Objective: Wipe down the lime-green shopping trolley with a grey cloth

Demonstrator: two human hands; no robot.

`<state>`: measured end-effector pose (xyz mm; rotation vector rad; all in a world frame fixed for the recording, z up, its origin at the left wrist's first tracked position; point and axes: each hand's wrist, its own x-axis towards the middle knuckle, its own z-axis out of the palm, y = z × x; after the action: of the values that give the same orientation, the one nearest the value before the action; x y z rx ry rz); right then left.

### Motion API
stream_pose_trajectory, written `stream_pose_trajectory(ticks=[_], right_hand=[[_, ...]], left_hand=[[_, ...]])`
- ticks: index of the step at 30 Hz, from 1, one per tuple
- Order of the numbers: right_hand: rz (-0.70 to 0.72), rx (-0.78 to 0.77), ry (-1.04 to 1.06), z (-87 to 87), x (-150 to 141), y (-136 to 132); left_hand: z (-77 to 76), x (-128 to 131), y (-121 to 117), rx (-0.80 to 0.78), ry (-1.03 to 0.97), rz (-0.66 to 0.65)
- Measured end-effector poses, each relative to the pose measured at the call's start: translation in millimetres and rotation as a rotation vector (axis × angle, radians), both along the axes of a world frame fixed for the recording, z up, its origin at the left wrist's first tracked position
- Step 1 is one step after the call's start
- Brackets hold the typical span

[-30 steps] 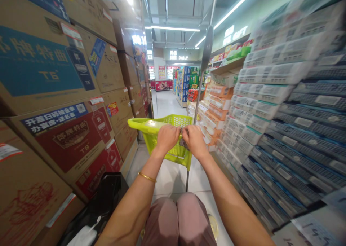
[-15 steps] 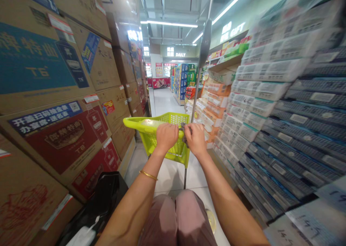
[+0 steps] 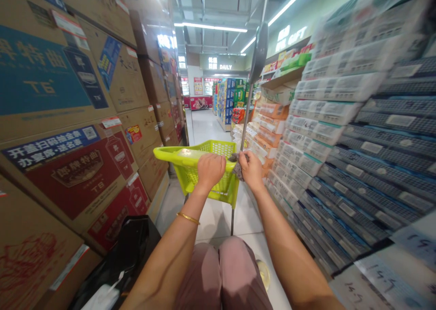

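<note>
A yellow-green shopping cart (image 3: pixel 163 154) with a perforated basket stands in front of my knees. My left hand (image 3: pixel 211 170) is closed around its handle, a gold bangle on the wrist. At the handle's right end, my right hand (image 3: pixel 251 170) is closed on a crumpled grey cloth (image 3: pixel 238 169), part of which hangs out beside the fingers. A thin metal pole (image 3: pixel 245 119) with a dark oval piece (image 3: pixel 259 53) rises just behind the right hand. Its lower end is hidden, and I cannot tell whether the hand touches it.
Stacked cartons (image 3: pixel 78 173) line the left side, a black bag (image 3: pixel 136 237) in front of them. On the right are tall stacks of white packs (image 3: pixel 327 112) and dark patterned packs (image 3: pixel 368 169). The tiled aisle (image 3: pixel 204 123) leads to blue product stacks (image 3: pixel 225 101).
My right hand and the cloth have shifted slightly right along the handle. The left hand keeps its grip. The view has shifted a little.
</note>
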<state>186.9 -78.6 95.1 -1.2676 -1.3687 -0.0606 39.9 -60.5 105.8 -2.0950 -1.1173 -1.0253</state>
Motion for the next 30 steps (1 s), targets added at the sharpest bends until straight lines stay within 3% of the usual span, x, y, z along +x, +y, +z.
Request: stream_pose_trajectory(ticks=[4, 11, 15, 21, 25, 30], right_hand=[[0.013, -0.046, 0.115, 1.7, 3.3, 0.7], [-0.081, 0.139, -0.258, -9.0, -41.8, -24.7], [-0.112, 0.149, -0.291, -9.5, -41.2, -20.2], [-0.038, 0.036, -0.087, 1.2, -3.4, 0.6], [0.037, -0.086, 0.127, -4.4, 20.3, 11.2], [-0.007, -0.007, 0.116, -6.9, 4.9, 1.8]], left_hand=[[0.8, 4.7, -1.5, -0.001, -0.010, 0.014], [0.0, 2.4, -2.5, -0.030, 0.016, 0.012], [-1.0, 1.4, -2.5, -0.015, 0.007, 0.012], [-0.6, 5.7, -2.1, -0.012, -0.006, 0.000], [-0.6, 6.5, -2.5, -0.030, -0.038, -0.001], [-1.3, 5.6, -2.1, -0.046, -0.047, 0.024]])
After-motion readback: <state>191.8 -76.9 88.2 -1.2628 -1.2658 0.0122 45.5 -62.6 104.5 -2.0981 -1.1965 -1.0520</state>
